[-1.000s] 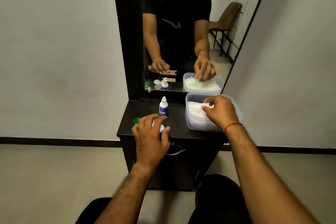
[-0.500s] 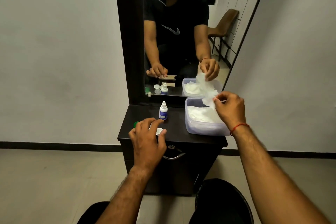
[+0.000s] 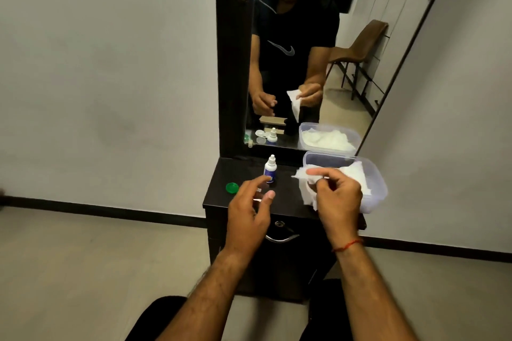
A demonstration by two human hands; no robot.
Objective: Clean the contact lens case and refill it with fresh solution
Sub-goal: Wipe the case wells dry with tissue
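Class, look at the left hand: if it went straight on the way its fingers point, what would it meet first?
Most likely the small dropper bottle: the left hand points up and away towards it, index fingertip just short. Depth is unclear.

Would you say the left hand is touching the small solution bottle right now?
Cannot tell. In the head view the left hand's raised fingertip overlaps the solution bottle's base, but this single angle shows neither contact nor a clear gap.
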